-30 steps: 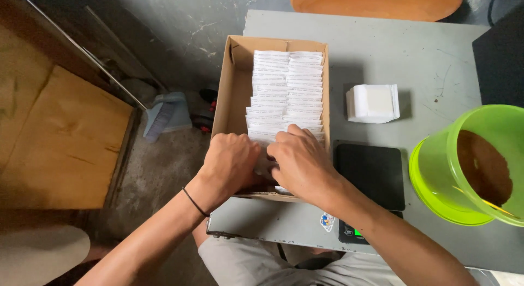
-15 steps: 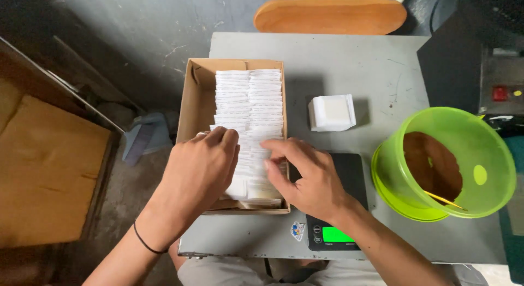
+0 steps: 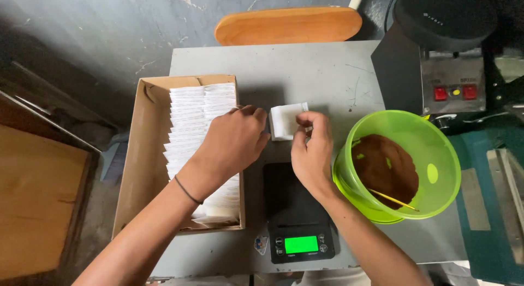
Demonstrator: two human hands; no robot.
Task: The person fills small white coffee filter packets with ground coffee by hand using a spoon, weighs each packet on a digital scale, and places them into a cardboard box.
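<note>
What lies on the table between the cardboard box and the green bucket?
The black scale, and farther back a small white stack with both hands on it, in the head view.

both hands (image 3: 273, 138) now off box (image 3: 143, 155), at white stack (image 3: 285, 121)

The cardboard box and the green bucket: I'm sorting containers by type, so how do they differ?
The cardboard box is rectangular, brown and opaque; the green bucket is round and translucent. The cardboard box holds rows of white packets; the green bucket holds brown powder with a thin stick in it. Both sit open-topped on the grey table.
</note>
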